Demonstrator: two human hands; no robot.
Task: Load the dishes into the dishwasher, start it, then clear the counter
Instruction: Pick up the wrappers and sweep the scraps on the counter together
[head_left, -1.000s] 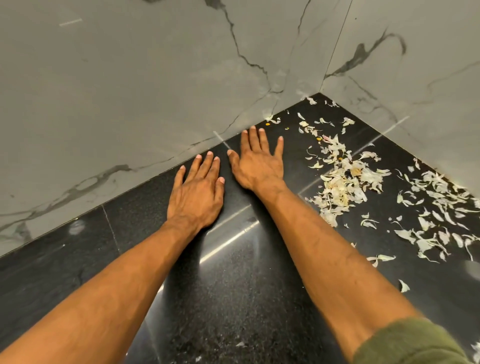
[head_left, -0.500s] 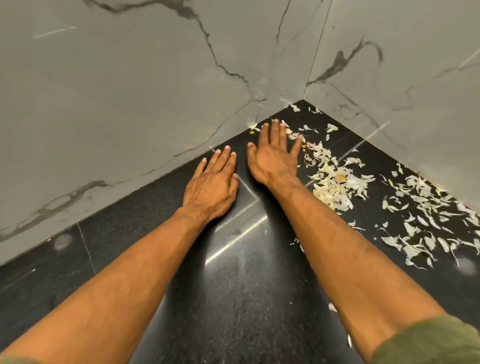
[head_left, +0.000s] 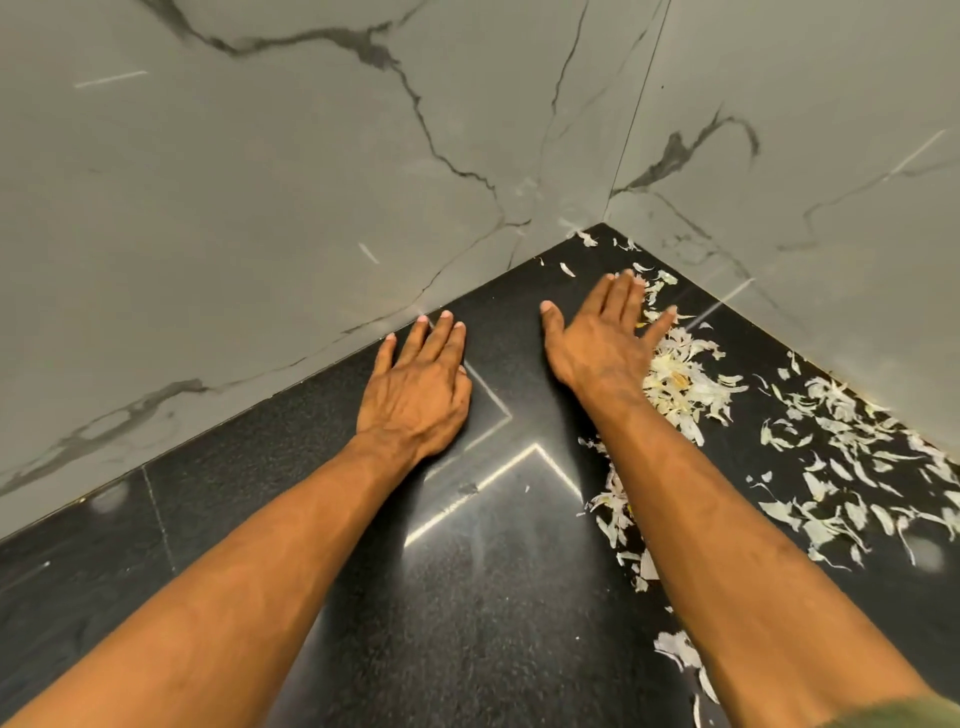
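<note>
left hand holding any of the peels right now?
No: the left hand lies flat and open on the bare black counter, while the peels lie over by the right hand.

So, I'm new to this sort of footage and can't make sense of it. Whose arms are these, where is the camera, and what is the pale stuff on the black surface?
There is no machine here: a person wears a wide-angle camera on the head, looking forward and down, so you see their own two bare arms reaching away from you. There is only this one view.

The dark shiny surface is a black counter running into a corner between two grey marbled walls.

The left hand lies flat, palm down, near the left wall. The right hand is open with fingers spread, at the edge of a heap of pale peelings. More scraps lie scattered to the right, and some lie along the right forearm.

Neither hand holds anything. What the scraps are exactly is unclear; they look like thin vegetable skins.
</note>
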